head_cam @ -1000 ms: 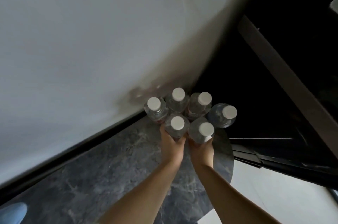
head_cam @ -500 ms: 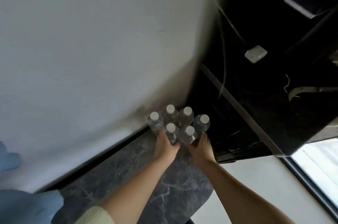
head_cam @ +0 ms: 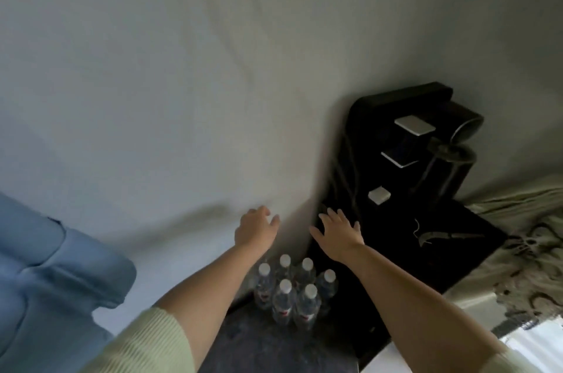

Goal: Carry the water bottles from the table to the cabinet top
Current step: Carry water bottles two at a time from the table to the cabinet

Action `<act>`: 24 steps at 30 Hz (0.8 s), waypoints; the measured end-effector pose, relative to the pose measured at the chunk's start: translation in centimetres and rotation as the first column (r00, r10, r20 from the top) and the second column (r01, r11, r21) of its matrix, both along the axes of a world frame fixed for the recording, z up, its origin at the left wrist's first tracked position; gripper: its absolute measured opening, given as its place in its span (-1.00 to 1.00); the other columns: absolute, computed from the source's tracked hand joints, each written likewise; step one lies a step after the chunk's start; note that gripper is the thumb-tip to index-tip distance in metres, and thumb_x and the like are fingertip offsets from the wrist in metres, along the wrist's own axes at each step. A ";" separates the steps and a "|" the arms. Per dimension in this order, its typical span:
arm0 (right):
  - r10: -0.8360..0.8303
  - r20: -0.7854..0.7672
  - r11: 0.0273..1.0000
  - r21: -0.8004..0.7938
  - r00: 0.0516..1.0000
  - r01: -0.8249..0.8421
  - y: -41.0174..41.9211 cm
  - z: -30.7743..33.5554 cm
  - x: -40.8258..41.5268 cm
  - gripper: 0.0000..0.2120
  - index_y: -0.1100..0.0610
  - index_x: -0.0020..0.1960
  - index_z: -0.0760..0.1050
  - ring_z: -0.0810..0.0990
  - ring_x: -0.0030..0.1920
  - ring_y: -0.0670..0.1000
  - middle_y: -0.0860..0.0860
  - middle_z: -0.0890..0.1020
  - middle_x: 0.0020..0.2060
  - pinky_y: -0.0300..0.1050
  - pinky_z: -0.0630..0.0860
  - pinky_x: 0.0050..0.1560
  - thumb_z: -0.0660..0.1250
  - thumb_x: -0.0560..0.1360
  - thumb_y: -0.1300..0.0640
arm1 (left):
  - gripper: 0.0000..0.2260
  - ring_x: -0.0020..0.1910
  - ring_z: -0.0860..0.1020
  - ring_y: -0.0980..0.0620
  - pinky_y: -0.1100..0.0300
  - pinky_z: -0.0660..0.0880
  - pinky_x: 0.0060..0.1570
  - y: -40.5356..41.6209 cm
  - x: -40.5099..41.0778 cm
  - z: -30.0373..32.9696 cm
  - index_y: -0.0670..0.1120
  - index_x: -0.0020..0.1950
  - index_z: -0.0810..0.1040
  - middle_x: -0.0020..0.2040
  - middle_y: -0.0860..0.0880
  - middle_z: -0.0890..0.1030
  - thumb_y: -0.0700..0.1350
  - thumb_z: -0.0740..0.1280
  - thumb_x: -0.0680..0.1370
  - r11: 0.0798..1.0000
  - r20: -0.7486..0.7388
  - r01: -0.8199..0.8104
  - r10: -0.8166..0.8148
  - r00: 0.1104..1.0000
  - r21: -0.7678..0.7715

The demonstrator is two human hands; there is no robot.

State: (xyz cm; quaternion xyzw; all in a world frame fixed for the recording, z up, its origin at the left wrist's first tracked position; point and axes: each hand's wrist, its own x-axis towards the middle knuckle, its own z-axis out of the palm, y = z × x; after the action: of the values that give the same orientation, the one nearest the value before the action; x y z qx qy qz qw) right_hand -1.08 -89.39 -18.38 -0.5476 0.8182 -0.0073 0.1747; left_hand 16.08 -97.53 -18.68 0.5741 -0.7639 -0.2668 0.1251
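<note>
Six clear plastic water bottles with white caps stand together on the dark marbled surface. Both hands are raised above them, the left hand relaxed and the right hand spread, holding nothing.

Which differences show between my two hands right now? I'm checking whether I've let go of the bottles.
The left hand hangs in front of the pale wall, while the right hand is over the black cabinet. The left hand's fingers bend loosely downward; the right hand's are spread wide and straighter. Both hands are empty and raised above the bottles, which stand upright in a cluster, touched by neither.
</note>
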 end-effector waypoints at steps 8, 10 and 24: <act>0.124 -0.176 0.989 -0.062 0.977 -0.136 -1.6 7.6 2.3 -0.46 0.01 0.58 -0.04 -0.14 0.57 0.09 0.02 -0.08 0.58 0.30 -0.11 0.49 -0.07 0.65 -0.10 | -0.57 0.30 0.43 -0.10 -0.03 0.33 0.30 0.1 2.6 7.3 -0.08 0.34 0.45 0.29 -0.08 0.51 0.15 0.08 0.62 0.954 0.207 0.078 -0.017 0.978 -0.288; 0.148 -0.180 0.982 -0.092 0.972 -0.166 -2.2 8.3 2.6 -0.46 0.01 0.58 -0.05 -0.16 0.57 0.07 0.00 -0.09 0.58 0.28 -0.10 0.49 -0.09 0.65 -0.12 | -0.55 0.34 0.39 -0.08 -0.06 0.24 0.37 0.4 3.4 8.1 -0.07 0.35 0.44 0.32 -0.07 0.49 0.17 0.04 0.63 0.947 0.235 0.084 -0.010 0.972 -0.310; 0.555 -0.182 0.804 -0.131 0.812 -0.580 -1.4 6.9 2.4 -0.42 0.00 0.57 0.00 -0.08 0.57 0.02 -0.04 0.01 0.57 0.19 -0.10 0.51 -0.17 0.62 -0.22 | -0.51 0.38 0.37 -0.04 -0.09 0.10 0.44 11.4 4.0 6.6 -0.03 0.34 0.46 0.34 -0.04 0.49 0.20 -0.06 0.64 0.895 0.209 -0.366 0.421 0.883 -0.256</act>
State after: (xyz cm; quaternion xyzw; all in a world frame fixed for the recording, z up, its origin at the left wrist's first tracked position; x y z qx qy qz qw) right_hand 1.37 -90.80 -11.52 -0.7801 0.6224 0.0085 0.0631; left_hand 20.03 -86.09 -12.06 0.7312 -0.6642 -0.0766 0.1358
